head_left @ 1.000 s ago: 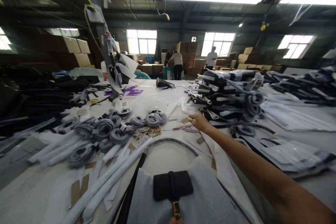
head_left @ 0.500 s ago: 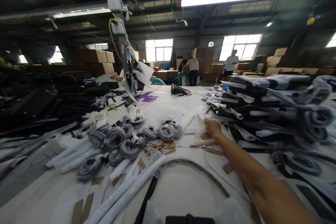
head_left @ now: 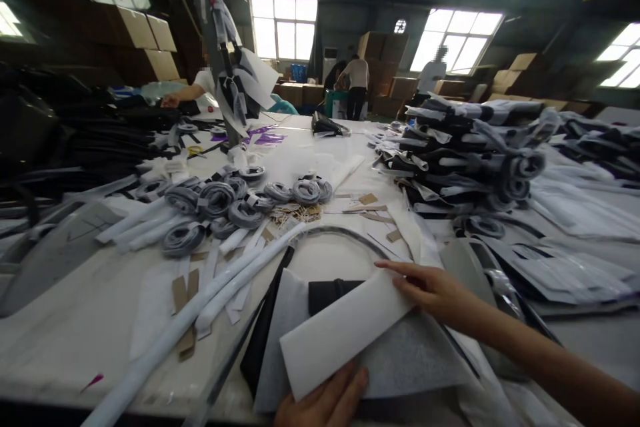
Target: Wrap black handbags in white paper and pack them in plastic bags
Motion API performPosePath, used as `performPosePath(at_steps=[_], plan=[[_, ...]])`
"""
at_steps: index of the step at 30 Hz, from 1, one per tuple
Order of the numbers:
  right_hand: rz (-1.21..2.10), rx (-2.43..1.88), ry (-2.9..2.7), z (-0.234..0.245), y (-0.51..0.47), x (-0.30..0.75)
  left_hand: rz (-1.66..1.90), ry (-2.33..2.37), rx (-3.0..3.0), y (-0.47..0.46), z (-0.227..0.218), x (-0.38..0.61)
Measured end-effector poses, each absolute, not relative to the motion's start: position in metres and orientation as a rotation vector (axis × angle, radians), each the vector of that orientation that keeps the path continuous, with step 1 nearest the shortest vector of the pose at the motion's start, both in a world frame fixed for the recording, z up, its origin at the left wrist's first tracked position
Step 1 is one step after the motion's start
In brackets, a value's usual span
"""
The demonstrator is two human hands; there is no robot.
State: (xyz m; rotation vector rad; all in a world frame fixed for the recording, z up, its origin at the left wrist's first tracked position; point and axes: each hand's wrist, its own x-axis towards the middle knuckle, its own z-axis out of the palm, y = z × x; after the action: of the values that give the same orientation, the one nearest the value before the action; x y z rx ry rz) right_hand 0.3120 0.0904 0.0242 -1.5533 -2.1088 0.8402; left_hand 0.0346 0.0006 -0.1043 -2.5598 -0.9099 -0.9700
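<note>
A white rectangular sheet point(head_left: 345, 333), paper or thin foam, lies tilted over a black bag. My right hand point(head_left: 425, 287) pinches its upper right end between thumb and fingers. At the lower left end, my left hand point(head_left: 325, 400) has its fingers against the sheet's lower edge; its thumb is hidden. Beneath is the black bag point(head_left: 325, 295), with whitish translucent tissue point(head_left: 415, 360) over its front. The bag's wrapped handle point(head_left: 345, 235) arches away from me on the table.
Rolled grey straps point(head_left: 217, 199), long white tubes point(head_left: 200, 307) and brown card strips point(head_left: 187, 313) lie left. A stack of wrapped black pieces point(head_left: 465, 153) stands right. Behind the table are a metal post point(head_left: 215, 47), another black bag point(head_left: 327, 125) and several people.
My right hand has come back from the middle of the table with the white sheet, now over the bag. My left hand has entered at the bottom. The view has tilted down.
</note>
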Motion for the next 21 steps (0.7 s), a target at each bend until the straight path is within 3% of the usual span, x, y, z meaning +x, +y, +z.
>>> performPosePath(at_steps=[3, 5, 11, 21], plan=[[0.235, -1.597, -2.345, 0.009, 0.069, 0.298, -0.982, -0.912, -2.601, -0.001, -0.094, 0.031], [0.033, -1.446, -2.504, 0.008, 0.067, 0.29, -0.967, -0.892, -2.607, -0.001, -0.089, 0.03], [0.348, -0.913, -2.968, 0.022, 0.074, 0.28, -0.898, -0.95, -2.63, -0.004, -0.082, 0.031], [0.013, -1.198, -2.647, 0.026, 0.038, 0.265, -0.931, -0.915, -2.681, -0.003, -0.082, 0.03]])
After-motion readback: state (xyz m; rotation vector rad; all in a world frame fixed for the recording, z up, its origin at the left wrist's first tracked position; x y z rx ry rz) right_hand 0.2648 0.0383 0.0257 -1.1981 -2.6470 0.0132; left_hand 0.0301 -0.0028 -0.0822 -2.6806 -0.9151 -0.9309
